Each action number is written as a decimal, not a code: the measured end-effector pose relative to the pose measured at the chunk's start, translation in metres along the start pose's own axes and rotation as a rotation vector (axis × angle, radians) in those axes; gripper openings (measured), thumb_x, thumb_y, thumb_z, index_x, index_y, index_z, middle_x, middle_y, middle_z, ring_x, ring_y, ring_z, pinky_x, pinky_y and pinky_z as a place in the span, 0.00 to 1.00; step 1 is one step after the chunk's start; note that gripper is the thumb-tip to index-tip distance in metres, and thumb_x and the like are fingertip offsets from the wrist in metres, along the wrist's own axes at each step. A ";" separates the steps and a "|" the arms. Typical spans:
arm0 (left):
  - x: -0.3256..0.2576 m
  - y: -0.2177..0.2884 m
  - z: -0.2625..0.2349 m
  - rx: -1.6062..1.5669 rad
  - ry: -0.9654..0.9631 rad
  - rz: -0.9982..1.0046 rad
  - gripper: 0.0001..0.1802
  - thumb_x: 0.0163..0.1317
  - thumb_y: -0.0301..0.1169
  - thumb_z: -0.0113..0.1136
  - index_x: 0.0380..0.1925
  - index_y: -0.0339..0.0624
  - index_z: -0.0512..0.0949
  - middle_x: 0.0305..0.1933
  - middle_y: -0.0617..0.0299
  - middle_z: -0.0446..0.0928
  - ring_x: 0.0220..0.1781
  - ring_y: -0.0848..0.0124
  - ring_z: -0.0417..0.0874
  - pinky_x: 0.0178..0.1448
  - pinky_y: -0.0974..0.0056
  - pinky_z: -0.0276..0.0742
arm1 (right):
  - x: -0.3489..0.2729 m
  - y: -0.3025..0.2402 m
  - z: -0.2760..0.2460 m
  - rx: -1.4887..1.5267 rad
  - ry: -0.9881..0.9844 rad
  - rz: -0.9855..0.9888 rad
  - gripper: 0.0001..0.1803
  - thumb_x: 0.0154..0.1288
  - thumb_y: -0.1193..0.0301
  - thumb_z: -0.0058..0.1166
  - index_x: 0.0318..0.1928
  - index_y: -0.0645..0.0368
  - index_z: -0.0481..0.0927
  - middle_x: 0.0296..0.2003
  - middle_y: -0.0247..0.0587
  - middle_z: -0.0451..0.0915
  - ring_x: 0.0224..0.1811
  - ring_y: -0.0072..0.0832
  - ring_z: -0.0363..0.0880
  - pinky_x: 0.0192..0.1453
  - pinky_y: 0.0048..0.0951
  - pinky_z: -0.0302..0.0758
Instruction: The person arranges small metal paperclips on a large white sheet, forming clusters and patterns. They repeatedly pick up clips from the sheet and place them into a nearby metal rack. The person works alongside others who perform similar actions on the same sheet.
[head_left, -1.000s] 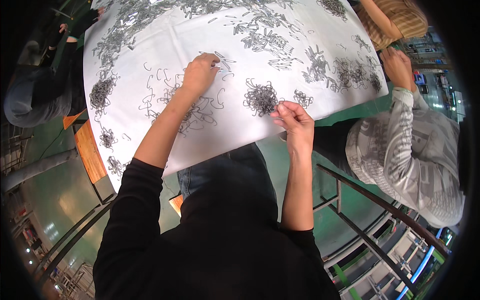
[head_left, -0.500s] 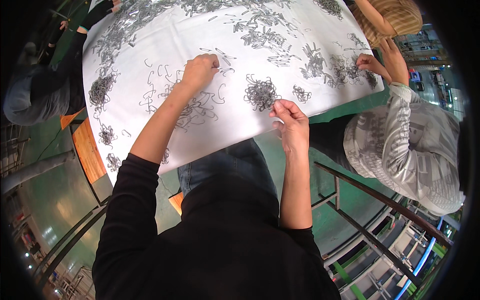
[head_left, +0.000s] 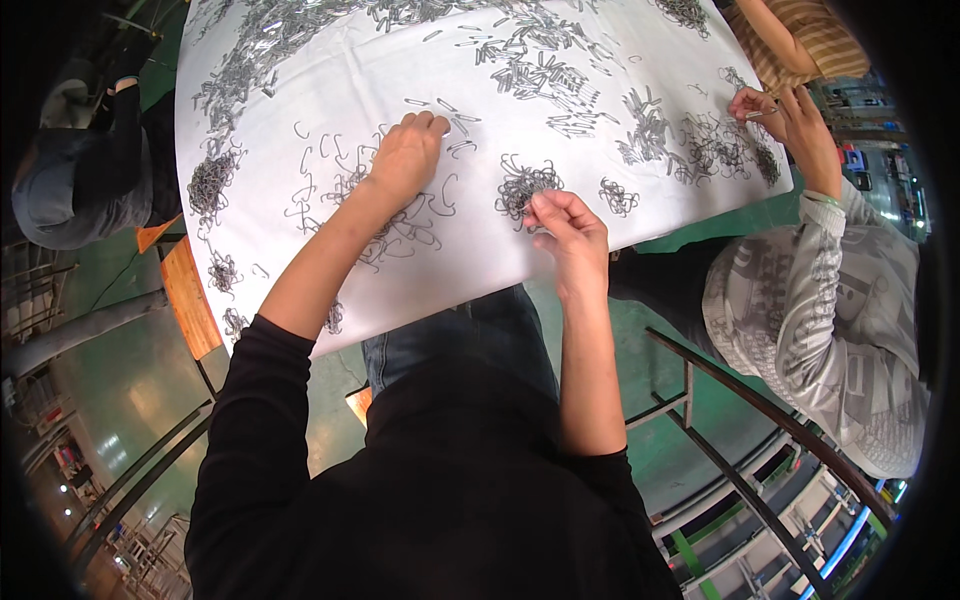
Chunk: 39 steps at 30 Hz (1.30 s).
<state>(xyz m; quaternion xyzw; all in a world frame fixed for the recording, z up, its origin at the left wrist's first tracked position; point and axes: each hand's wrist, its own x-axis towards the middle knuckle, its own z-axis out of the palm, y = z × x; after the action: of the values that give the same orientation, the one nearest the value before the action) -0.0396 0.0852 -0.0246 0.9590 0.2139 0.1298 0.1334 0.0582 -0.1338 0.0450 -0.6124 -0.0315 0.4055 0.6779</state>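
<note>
Loose metal hooks (head_left: pixel 350 185) lie spread on a white-covered table, partly under my left forearm. My left hand (head_left: pixel 408 158) rests just beyond them, fingers curled down beside a few narrow metal loops (head_left: pixel 462 125); whatever is under its fingertips is hidden. My right hand (head_left: pixel 572 232) is closed in a pinch at the near right edge of a dense pile of hooks (head_left: pixel 522 182). Anything between that thumb and forefinger is too small to make out. A smaller clump of hooks (head_left: pixel 618 197) lies to the right of this hand.
Many metal loops (head_left: pixel 545 75) cover the far part of the white tabletop (head_left: pixel 450 230). More hook piles lie at the left edge (head_left: pixel 212 185) and the right (head_left: pixel 715 145). A co-worker's hands (head_left: pixel 790 115) work at the right. Another person (head_left: pixel 85 165) is at the left.
My right hand has moved left and slightly up, onto the edge of the hook pile. My left hand stays near the loops. The left-hand person's arm has drawn back from the table.
</note>
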 end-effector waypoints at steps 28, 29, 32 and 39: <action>-0.072 0.086 -0.071 -1.126 0.270 -0.390 0.08 0.60 0.20 0.62 0.40 0.35 0.77 0.39 0.63 0.80 0.42 0.77 0.81 0.49 0.71 0.79 | -0.019 -0.010 0.067 -0.039 -0.051 -0.203 0.10 0.62 0.71 0.60 0.38 0.67 0.80 0.38 0.45 0.82 0.43 0.27 0.81 0.54 0.28 0.75; -0.073 0.086 -0.071 -1.118 0.273 -0.388 0.08 0.60 0.20 0.62 0.40 0.35 0.78 0.39 0.63 0.80 0.42 0.77 0.81 0.49 0.71 0.79 | -0.020 -0.009 0.069 -0.041 -0.045 -0.217 0.10 0.63 0.71 0.60 0.38 0.67 0.80 0.38 0.45 0.82 0.43 0.27 0.81 0.54 0.27 0.75; -0.078 0.088 -0.070 -1.103 0.266 -0.374 0.08 0.61 0.21 0.61 0.40 0.35 0.77 0.39 0.62 0.81 0.43 0.77 0.82 0.50 0.71 0.79 | -0.021 -0.004 0.074 -0.017 -0.051 -0.278 0.09 0.64 0.71 0.59 0.38 0.66 0.79 0.38 0.45 0.82 0.42 0.27 0.81 0.53 0.28 0.75; -0.074 0.052 -0.084 -1.511 0.258 -0.646 0.09 0.62 0.28 0.62 0.41 0.35 0.77 0.38 0.53 0.84 0.44 0.71 0.84 0.51 0.69 0.77 | -0.015 0.011 0.081 -0.059 -0.138 -0.402 0.06 0.64 0.74 0.59 0.35 0.65 0.79 0.33 0.39 0.83 0.37 0.21 0.80 0.46 0.21 0.74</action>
<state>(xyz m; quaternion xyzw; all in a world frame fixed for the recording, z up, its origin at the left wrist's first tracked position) -0.1104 0.0235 0.0554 0.4801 0.3475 0.3026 0.7465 -0.0017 -0.0785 0.0623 -0.5842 -0.2113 0.3022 0.7230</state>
